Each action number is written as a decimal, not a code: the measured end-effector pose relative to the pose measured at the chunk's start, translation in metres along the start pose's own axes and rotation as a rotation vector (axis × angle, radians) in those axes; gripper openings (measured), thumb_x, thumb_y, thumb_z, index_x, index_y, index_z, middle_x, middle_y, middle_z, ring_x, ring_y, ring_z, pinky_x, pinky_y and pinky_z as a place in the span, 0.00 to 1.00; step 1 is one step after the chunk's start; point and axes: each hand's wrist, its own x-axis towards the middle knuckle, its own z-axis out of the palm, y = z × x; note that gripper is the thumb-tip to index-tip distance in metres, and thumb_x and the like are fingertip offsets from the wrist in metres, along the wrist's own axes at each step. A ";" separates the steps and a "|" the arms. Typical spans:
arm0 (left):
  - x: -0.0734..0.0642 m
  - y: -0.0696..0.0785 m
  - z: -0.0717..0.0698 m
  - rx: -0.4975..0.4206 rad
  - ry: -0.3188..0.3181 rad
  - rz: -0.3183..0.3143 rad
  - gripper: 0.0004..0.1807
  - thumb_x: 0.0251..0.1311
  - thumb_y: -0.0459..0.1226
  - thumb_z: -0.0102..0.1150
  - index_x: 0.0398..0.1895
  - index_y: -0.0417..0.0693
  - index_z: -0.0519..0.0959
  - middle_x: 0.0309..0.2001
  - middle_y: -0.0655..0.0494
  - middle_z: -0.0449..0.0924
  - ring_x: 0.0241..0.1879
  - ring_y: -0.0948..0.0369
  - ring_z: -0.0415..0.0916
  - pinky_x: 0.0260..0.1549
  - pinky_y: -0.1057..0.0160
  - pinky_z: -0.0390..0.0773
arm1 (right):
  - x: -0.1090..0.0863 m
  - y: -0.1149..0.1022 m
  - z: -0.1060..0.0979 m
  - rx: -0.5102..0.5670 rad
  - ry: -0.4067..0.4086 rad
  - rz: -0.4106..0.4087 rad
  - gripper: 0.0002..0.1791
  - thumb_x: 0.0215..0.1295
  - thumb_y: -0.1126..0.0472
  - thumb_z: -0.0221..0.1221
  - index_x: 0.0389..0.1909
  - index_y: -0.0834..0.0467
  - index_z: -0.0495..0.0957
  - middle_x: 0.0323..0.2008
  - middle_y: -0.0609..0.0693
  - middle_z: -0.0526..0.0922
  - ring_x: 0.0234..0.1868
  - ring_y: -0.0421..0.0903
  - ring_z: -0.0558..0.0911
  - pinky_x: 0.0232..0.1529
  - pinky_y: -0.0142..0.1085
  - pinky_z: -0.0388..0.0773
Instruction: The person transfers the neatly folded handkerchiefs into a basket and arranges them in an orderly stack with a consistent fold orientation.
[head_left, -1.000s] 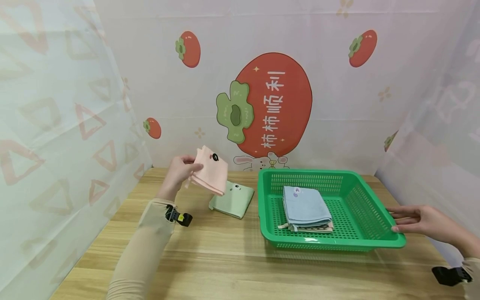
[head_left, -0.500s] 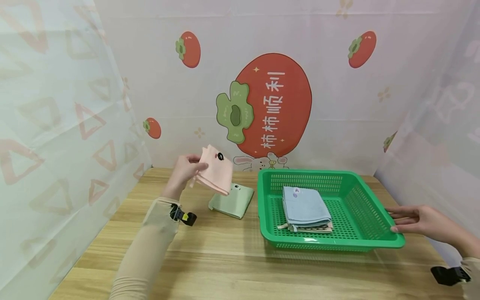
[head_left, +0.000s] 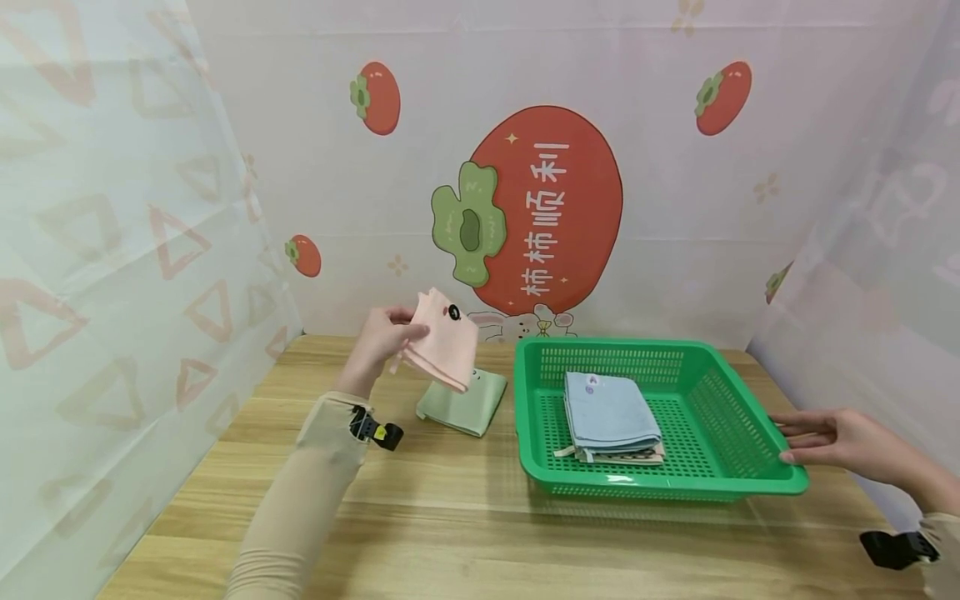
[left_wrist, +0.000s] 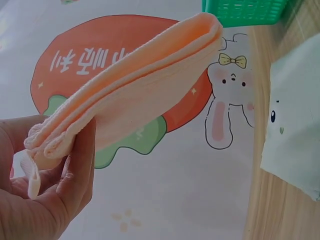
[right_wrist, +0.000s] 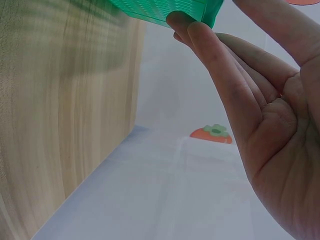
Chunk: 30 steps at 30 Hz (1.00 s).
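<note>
My left hand (head_left: 382, 343) pinches a folded pink towel (head_left: 447, 348) by its left edge, thumb in front, holding it tilted above the table. A black round eye is stitched on its face; its layered folds and hanging loop show in the left wrist view. Behind and below lies a folded pale green towel (head_left: 474, 404), partly covered by the pink one. My right hand (head_left: 851, 446) holds the right rim of a green plastic basket (head_left: 675, 483), thumb at the rim and fingers against the outer wall.
Inside the basket, toward its left, a folded light blue towel (head_left: 611, 412) lies on at least one pinkish towel (head_left: 654, 455). The wooden table (head_left: 450, 533) runs to a white printed backdrop (head_left: 675, 250) at the back and sides.
My left hand has carried the pink towel a little to the right, covering more of the green towel. My right hand and the basket stay in place.
</note>
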 end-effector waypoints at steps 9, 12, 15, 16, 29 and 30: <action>0.001 0.006 0.010 -0.011 -0.006 0.021 0.21 0.50 0.31 0.65 0.49 0.35 0.77 0.43 0.44 0.79 0.34 0.60 0.76 0.33 0.69 0.79 | 0.000 -0.002 0.000 -0.003 0.004 -0.010 0.30 0.64 0.65 0.59 0.58 0.82 0.62 0.46 0.14 0.67 0.40 0.24 0.80 0.33 0.30 0.81; 0.000 0.009 0.013 -0.013 -0.007 0.022 0.20 0.49 0.31 0.65 0.48 0.36 0.77 0.42 0.44 0.79 0.33 0.60 0.76 0.33 0.69 0.78 | 0.000 -0.001 -0.001 0.005 -0.004 -0.004 0.30 0.64 0.65 0.59 0.58 0.83 0.61 0.46 0.14 0.68 0.39 0.24 0.80 0.33 0.30 0.81; 0.001 0.012 0.016 -0.017 -0.008 0.027 0.20 0.49 0.32 0.65 0.47 0.36 0.78 0.41 0.45 0.80 0.33 0.60 0.76 0.33 0.69 0.78 | 0.000 -0.001 -0.001 0.010 -0.010 -0.001 0.31 0.64 0.65 0.58 0.58 0.83 0.61 0.46 0.14 0.68 0.39 0.24 0.80 0.33 0.31 0.82; 0.001 0.013 0.017 -0.018 -0.010 0.029 0.19 0.49 0.32 0.65 0.47 0.36 0.78 0.41 0.45 0.80 0.33 0.60 0.76 0.33 0.68 0.79 | 0.000 0.000 -0.001 0.011 -0.010 -0.002 0.31 0.64 0.65 0.58 0.58 0.83 0.61 0.46 0.14 0.67 0.39 0.24 0.80 0.33 0.31 0.81; 0.002 0.019 0.030 -0.036 -0.022 0.035 0.19 0.49 0.31 0.66 0.46 0.37 0.78 0.39 0.47 0.80 0.31 0.61 0.76 0.31 0.68 0.79 | 0.001 0.001 0.000 -0.001 -0.008 0.015 0.31 0.64 0.64 0.58 0.59 0.83 0.61 0.46 0.13 0.67 0.39 0.24 0.80 0.34 0.31 0.82; 0.002 0.020 0.031 -0.038 -0.021 0.034 0.18 0.49 0.31 0.66 0.46 0.37 0.78 0.39 0.47 0.80 0.31 0.61 0.76 0.31 0.68 0.78 | 0.001 0.001 0.000 -0.004 -0.007 0.017 0.31 0.64 0.64 0.58 0.59 0.82 0.61 0.46 0.13 0.67 0.39 0.24 0.80 0.34 0.32 0.82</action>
